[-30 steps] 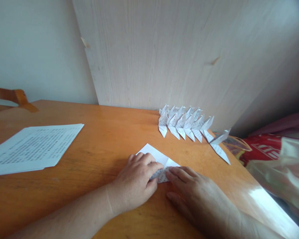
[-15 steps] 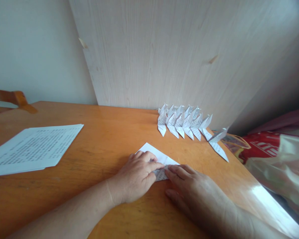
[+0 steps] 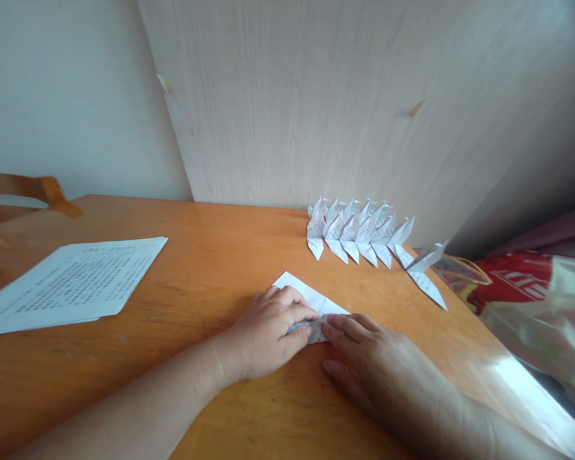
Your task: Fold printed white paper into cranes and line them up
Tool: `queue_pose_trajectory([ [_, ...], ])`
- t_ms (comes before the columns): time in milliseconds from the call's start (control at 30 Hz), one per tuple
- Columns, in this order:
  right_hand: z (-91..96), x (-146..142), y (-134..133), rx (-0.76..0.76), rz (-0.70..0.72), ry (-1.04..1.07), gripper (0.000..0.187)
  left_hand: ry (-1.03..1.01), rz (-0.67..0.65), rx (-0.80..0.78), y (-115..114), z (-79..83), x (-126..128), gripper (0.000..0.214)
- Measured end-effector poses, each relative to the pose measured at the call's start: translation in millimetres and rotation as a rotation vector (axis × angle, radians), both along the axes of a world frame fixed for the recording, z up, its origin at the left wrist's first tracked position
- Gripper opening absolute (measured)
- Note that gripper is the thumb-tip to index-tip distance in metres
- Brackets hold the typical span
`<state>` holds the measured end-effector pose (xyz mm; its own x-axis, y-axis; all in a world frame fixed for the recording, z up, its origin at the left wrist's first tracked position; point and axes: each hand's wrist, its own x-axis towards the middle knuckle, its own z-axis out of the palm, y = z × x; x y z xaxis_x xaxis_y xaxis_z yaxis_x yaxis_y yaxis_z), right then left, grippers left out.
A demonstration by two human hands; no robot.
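Observation:
A partly folded sheet of paper (image 3: 320,302) lies on the wooden table in front of me, its upper side plain white and a printed flap showing along the near edge. My left hand (image 3: 275,329) covers its left part, fingers bent, with the thumb and forefinger closed on the printed flap. Stretched fingers of my right hand (image 3: 374,351) lie flat over the paper's right end, the thumb apart on the near side. Both hands hide much of the paper's outline.
Two rows of folded paper birds (image 3: 349,236) stand at the table's back right, with a single paper bird (image 3: 426,281) by the right edge. Printed sheets (image 3: 91,281) are stacked at left. A chair (image 3: 52,191) stands behind; bags (image 3: 517,281) sit beyond the right edge.
The whole view has shifted slightly, so things appear a little further right. My left thumb has come closer to the forefinger at the paper's flap; the right hand stays pressed on its end.

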<state>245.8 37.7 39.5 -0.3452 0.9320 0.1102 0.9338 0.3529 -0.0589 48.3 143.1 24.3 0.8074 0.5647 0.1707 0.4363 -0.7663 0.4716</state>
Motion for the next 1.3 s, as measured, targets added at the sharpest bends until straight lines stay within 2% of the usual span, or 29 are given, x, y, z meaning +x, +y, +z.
queue_pose_trajectory([
  [133,0.0,-0.5,0.1,-0.035,-0.014,0.018,0.031,0.003,0.007,0.036,-2.6,-0.5,0.8,0.031],
  [300,2.5,-1.7,1.0,-0.084,-0.039,0.011,0.038,0.062,-0.009,0.094,-3.1,-1.2,1.7,0.045],
  [433,4.0,-3.3,1.6,-0.105,-0.067,0.007,0.037,0.123,-0.002,0.130,-3.1,0.5,3.5,0.046],
  [600,2.0,-2.9,0.5,-0.079,-0.049,0.018,0.034,0.144,-0.005,0.138,-2.5,2.2,4.3,0.047],
  [867,2.3,-0.2,-1.9,-0.057,-0.008,0.011,0.043,0.143,-0.019,0.149,-2.7,1.0,3.0,0.044],
  [1167,11.2,-3.4,-16.7,-0.181,0.022,0.019,0.073,0.160,-0.002,0.173,-2.4,0.0,3.8,0.043],
  [1300,8.6,-3.5,-23.8,-0.191,-0.008,0.022,0.077,0.145,-0.012,0.184,-2.7,0.4,3.3,0.043],
])
